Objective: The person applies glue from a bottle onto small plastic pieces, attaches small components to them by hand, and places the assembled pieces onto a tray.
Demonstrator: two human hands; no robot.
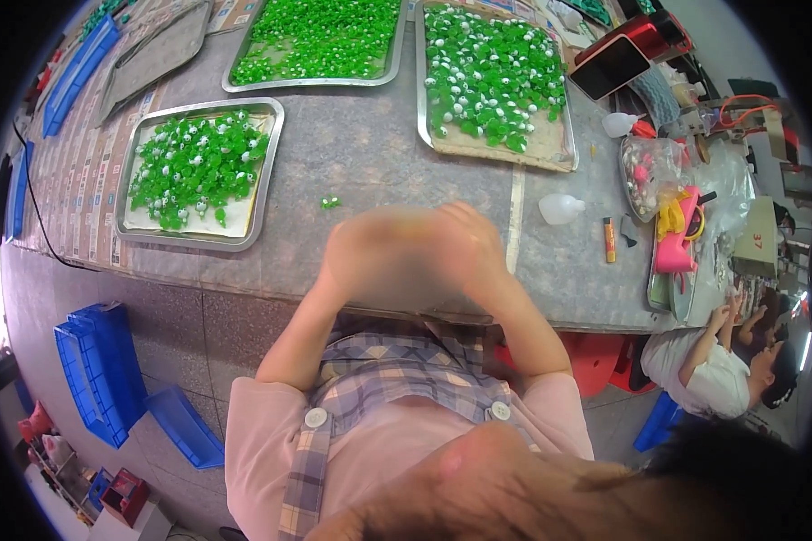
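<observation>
My left hand [336,257] and my right hand [480,245] are brought together above the near part of the grey-covered table [352,153]. A smeared patch covers the space between them, so the left fingers and anything held are hidden. Some bent fingers of the right hand show at its upper edge, curled inward. Just beyond the left hand lies a small green piece with white balls [331,202]. To the left, a metal tray [266,180] holds many green pieces with white, dark-spotted balls [194,167].
Farther back stand a tray of small green pieces [320,41] and a tray of green-and-white pieces [492,77]. At right are a white squeeze bottle [561,208], a glue stick [610,241], a pink tape dispenser [675,239] and a red device [609,68]. A person [713,374] sits beyond.
</observation>
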